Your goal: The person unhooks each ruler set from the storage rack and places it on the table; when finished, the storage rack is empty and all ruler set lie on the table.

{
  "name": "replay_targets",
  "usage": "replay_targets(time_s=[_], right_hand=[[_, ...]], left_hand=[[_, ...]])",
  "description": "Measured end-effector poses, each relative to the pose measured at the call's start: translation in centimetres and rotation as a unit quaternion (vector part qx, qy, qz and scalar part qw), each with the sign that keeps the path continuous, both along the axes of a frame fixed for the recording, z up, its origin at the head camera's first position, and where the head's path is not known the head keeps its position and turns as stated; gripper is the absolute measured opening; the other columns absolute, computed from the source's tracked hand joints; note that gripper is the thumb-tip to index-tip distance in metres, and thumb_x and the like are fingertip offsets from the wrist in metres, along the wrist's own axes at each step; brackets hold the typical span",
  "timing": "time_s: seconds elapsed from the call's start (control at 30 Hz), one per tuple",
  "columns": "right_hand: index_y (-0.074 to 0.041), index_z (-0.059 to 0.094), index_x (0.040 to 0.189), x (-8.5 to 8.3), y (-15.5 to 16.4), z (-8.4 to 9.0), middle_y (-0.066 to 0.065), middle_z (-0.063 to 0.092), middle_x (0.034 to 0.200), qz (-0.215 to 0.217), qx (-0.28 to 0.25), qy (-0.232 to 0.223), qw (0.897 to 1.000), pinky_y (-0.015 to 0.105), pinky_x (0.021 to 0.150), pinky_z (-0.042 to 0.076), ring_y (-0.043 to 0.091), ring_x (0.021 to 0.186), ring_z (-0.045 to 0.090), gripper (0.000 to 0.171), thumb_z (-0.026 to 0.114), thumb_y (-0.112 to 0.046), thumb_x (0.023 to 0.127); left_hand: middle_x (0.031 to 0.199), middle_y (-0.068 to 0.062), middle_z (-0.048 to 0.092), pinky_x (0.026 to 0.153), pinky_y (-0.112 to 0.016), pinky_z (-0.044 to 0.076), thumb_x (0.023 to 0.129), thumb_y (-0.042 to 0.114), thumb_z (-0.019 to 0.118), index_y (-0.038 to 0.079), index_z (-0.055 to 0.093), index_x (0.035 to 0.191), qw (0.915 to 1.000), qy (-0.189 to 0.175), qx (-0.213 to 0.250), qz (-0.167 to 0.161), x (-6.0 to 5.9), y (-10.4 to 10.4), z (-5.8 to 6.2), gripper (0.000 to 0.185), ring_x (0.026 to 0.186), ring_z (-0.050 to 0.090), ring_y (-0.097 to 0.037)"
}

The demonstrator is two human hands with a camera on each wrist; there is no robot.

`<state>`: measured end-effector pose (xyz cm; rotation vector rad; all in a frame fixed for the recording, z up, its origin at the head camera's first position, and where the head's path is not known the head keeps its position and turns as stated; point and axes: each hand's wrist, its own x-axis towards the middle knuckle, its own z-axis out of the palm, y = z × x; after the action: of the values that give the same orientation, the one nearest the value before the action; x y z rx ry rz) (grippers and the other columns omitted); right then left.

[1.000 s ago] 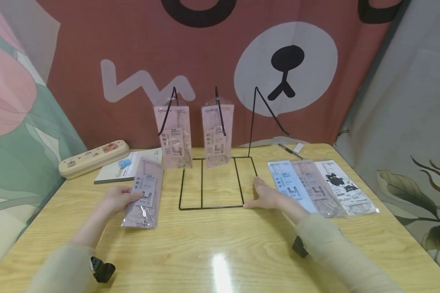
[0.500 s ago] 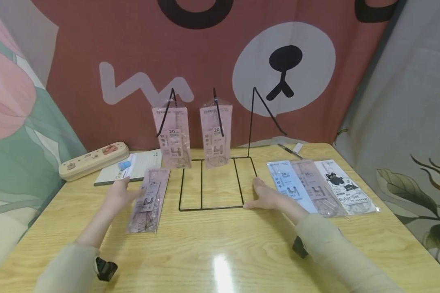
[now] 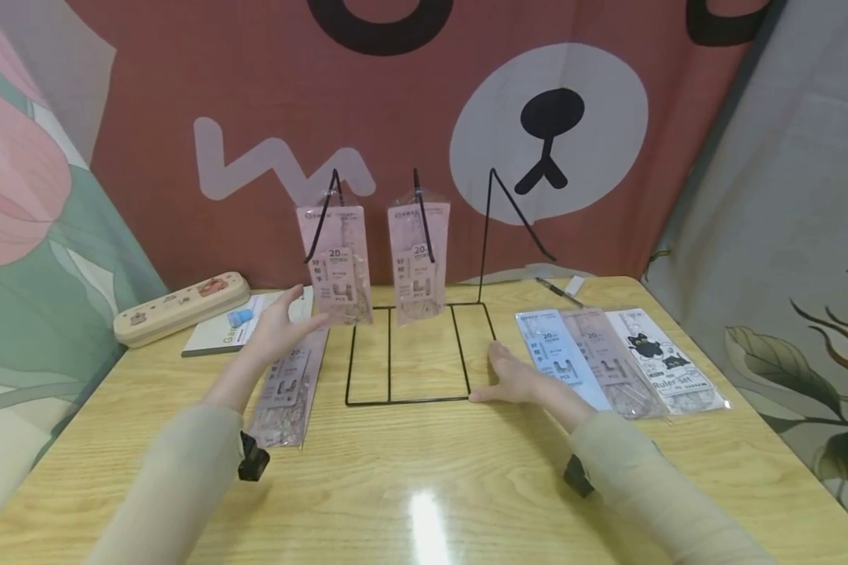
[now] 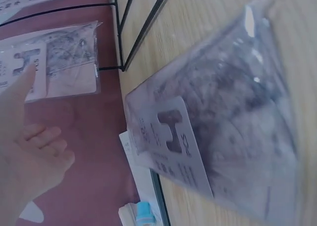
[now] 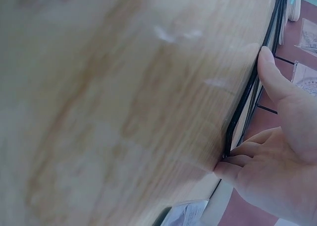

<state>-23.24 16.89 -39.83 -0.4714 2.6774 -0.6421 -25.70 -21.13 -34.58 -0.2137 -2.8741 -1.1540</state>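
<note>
A glossy, crinkled pink ruler packet (image 3: pixel 289 385) lies flat on the pale wood-grain tabletop (image 3: pixel 424 479), just below the left hand (image 3: pixel 277 323); that hand hovers raised, fingers (image 3: pixel 293 296) straight and loosely spread, holding nothing, close to the left of two like packets hanging (image 3: pixel 336 263) from the thin black wire stand (image 3: pixel 410 357); the right hand (image 3: pixel 517 378) lies flat, fingers relaxed, pressing the stand's base at its near right corner.
</note>
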Motion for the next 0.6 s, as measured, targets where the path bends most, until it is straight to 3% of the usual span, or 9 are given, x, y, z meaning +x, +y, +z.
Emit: replay_targets(time_s=[0.1, 0.23, 0.4, 0.6], right_hand=[[0.017, 0.003, 0.143, 0.0, 0.0, 0.1, 0.035, -0.001, 0.151, 0.000, 0.002, 0.001, 1.000, 0.050, 0.119, 0.007, 0.045, 0.143, 0.003, 0.107, 0.068, -0.043, 0.083], [0.018, 0.004, 0.142, 0.0, -0.1, 0.1, 0.035, -0.001, 0.151, 0.003, 0.002, 0.005, 1.000, 0.050, 0.119, 0.007, 0.045, 0.142, 0.003, 0.107, 0.068, -0.043, 0.083], [0.018, 0.004, 0.142, 0.1, -0.2, 0.1, 0.035, -0.001, 0.151, 0.006, 0.005, 0.003, 1.000, 0.050, 0.119, 0.007, 0.045, 0.142, 0.004, 0.107, 0.068, -0.044, 0.083], [0.017, 0.004, 0.143, 0.1, -0.1, 0.0, 0.034, -0.001, 0.151, -0.001, 0.003, 0.001, 1.000, 0.051, 0.119, 0.007, 0.045, 0.142, 0.004, 0.107, 0.068, -0.043, 0.083]], left_hand=[[0.154, -0.022, 0.021, 0.114, -0.057, 0.022, 0.090, 0.044, 0.059, 0.002, 0.013, 0.150, 0.9999, 0.003, 0.015, -0.005, -0.8, 0.7, -0.1, 0.087, 0.142, 0.020, -0.041], [0.152, -0.021, 0.028, 0.115, -0.055, 0.023, 0.090, 0.041, 0.061, 0.004, 0.020, 0.149, 0.9972, 0.021, 0.071, -0.011, -1.3, 1.5, -0.2, 0.080, 0.141, 0.025, -0.039], [0.140, -0.020, 0.047, 0.110, -0.050, 0.036, 0.091, 0.031, 0.062, 0.003, 0.036, 0.141, 0.9869, 0.031, 0.158, 0.002, -1.6, 2.4, -0.2, 0.063, 0.132, 0.042, -0.037], [0.130, -0.018, 0.058, 0.102, -0.044, 0.046, 0.091, 0.028, 0.063, 0.004, 0.047, 0.134, 0.9815, 0.024, 0.187, 0.032, -1.8, 3.4, -0.2, 0.052, 0.122, 0.054, -0.033]])
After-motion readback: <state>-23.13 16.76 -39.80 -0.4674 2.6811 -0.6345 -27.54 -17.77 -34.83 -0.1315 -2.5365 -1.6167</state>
